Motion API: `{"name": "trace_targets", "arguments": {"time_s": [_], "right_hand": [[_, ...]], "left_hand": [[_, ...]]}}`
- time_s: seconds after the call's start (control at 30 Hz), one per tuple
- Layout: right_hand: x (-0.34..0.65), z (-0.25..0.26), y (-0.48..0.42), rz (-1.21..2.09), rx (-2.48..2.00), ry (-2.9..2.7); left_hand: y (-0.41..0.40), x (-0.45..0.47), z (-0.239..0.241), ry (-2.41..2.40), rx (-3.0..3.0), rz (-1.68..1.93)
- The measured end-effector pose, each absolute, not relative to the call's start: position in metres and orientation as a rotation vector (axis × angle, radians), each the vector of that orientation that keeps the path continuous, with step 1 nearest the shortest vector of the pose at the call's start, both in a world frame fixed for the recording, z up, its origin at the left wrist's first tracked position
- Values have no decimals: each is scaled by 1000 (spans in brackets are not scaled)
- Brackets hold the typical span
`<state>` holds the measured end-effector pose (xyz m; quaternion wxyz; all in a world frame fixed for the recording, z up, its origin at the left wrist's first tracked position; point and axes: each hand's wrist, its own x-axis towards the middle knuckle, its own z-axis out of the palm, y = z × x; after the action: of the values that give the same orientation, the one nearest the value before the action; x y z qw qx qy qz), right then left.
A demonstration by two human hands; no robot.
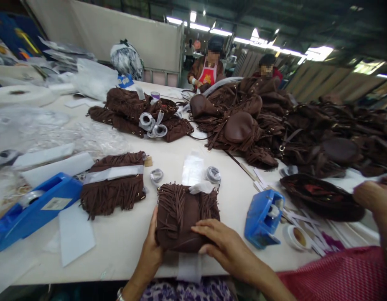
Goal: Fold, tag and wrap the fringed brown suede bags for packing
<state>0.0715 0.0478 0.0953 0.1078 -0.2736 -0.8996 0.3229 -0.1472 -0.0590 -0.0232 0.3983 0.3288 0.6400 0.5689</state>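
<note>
A brown fringed suede bag (181,213) lies on the white table (124,238) right in front of me. My left hand (152,251) presses flat against the bag's left side, fingers straight. My right hand (223,242) lies over the bag's lower right corner, fingers curled onto it and thumb under the edge. A white paper strip (189,267) sticks out from under the bag toward me. White tissue (201,187) pokes out at the bag's top.
A second fringed bag (113,184) with a white band lies to the left, beside a blue tape dispenser (33,209). Another blue dispenser (263,217) stands right. Piled brown bags (275,125) fill the far right. A co-worker's arm (375,200) reaches in; two people sit at the far end.
</note>
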Motion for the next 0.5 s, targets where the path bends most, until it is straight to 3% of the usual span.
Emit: {"name": "trace_targets", "arguments": {"time_s": [0.1,0.33,0.4,0.5], "right_hand": [[56,103,51,860,-905,-2729],[38,77,60,-60,-930,-2585],[33,71,60,-114,-895,-2587],[35,68,59,65,-929,-2564]], "left_hand": [[-49,-145,-18,1629,825,1533],[-53,-156,-20,1472,807,1387],[-55,-162,-21,1510,865,1328],[-58,-166,-12,1584,914,1215]]}}
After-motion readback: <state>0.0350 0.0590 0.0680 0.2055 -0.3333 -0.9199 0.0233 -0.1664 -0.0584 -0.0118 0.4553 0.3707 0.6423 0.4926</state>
